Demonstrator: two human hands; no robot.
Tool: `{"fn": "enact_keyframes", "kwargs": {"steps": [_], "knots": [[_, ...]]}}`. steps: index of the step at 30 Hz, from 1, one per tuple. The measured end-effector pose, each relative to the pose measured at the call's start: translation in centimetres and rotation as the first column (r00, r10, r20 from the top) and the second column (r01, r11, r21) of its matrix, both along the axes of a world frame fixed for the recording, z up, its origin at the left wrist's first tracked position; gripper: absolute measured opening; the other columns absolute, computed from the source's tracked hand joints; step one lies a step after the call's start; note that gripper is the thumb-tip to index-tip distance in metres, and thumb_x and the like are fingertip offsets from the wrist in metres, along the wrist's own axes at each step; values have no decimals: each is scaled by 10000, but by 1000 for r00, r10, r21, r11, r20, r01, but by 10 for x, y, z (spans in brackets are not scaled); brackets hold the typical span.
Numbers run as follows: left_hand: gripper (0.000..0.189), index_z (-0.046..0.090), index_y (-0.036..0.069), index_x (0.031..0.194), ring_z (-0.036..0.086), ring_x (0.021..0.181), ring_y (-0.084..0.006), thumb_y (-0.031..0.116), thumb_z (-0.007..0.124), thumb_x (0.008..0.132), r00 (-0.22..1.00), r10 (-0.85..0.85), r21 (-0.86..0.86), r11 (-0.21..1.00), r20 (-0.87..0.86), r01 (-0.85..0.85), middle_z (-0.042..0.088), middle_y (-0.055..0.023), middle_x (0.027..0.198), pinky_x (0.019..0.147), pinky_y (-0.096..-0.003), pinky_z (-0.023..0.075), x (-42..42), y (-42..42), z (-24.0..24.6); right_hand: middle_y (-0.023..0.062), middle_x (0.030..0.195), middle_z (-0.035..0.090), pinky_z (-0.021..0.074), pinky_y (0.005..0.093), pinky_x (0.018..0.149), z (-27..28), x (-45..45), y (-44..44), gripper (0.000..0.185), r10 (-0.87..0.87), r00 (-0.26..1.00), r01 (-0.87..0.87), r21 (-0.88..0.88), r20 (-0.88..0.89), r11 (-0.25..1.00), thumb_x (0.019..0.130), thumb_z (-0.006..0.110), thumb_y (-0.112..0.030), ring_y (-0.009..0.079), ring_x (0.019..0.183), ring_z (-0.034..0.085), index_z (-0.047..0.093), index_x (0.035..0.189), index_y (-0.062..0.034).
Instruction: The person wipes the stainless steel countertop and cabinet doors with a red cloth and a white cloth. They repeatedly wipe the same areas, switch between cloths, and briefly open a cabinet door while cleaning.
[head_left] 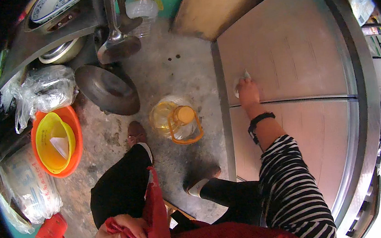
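Observation:
My left hand (120, 233) grips a crumpled red cloth (156, 218) low in the view, close to my lap; a strip of it hangs over my knee. On the right, my right hand (248, 91) presses against the upper panel of a brownish sliding cabinet door (284, 58). Under its fingers is a small pale thing (246, 74), apparently a rag, mostly hidden by the hand. Below that hand, a dark seam divides the two door panels. A plastic oil bottle (164, 116) with an orange cap and handle stands on the floor between my feet and the cabinet.
A black wok (108, 89) leans at left beneath hanging ladles (118, 48). Nearby are an orange basin (78, 140) holding a yellow one (43, 143), plastic bags (49, 86) and a red jug (52, 235). At the back are a wooden board (214, 6) and a clear bottle (142, 13).

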State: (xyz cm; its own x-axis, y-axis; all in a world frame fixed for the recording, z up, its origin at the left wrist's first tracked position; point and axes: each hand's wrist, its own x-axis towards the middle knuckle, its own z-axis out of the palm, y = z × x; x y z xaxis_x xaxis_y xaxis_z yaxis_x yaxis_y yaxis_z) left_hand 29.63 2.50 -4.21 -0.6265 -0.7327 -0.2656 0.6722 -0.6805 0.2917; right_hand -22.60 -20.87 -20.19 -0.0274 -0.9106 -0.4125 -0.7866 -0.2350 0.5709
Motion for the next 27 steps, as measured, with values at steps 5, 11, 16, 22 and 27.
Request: {"fn": "enact_keyframes", "kwargs": {"steps": [5,11,16,22,27], "knots": [[389,649,-51,948,606,912,-281,330,655,872,987,-86,37,996,133,82,647,-197,950,817,-366,463,-14,-20,22,73,1263,519,411,402,970,58,-11,-91,297,9,993,71,-653,118,754,888,517,-140,291,1130,490,642,1154,-94],[466,689,-38,887,620,831,-265,424,636,861,842,-99,75,995,531,70,668,-166,886,727,-345,466,-31,-28,44,55,1418,420,299,432,1091,52,-14,-155,403,127,989,-149,-540,-78,829,892,507,-138,277,1320,364,548,1292,-118],[471,687,-42,898,624,834,-268,425,634,864,883,-140,169,983,448,70,669,-168,893,732,-344,469,-27,-21,39,30,1492,344,205,453,1158,-41,-20,-152,432,164,974,-200,-254,-155,946,926,469,-178,270,1410,248,505,1356,-144],[478,684,-47,911,628,838,-271,426,630,866,892,-183,234,968,414,90,670,-171,902,737,-342,474,-23,-18,33,65,1330,505,300,411,1096,-127,-46,-131,345,239,968,-233,91,-72,968,929,445,-160,271,1295,413,613,1227,-117],[484,683,-51,922,632,841,-274,427,627,869,898,-202,220,968,391,122,671,-173,909,741,-340,477,-27,-27,30,54,1097,639,449,402,932,-154,-62,-24,228,384,918,-358,-207,100,910,883,535,-204,227,1131,557,689,1035,-132]]}}
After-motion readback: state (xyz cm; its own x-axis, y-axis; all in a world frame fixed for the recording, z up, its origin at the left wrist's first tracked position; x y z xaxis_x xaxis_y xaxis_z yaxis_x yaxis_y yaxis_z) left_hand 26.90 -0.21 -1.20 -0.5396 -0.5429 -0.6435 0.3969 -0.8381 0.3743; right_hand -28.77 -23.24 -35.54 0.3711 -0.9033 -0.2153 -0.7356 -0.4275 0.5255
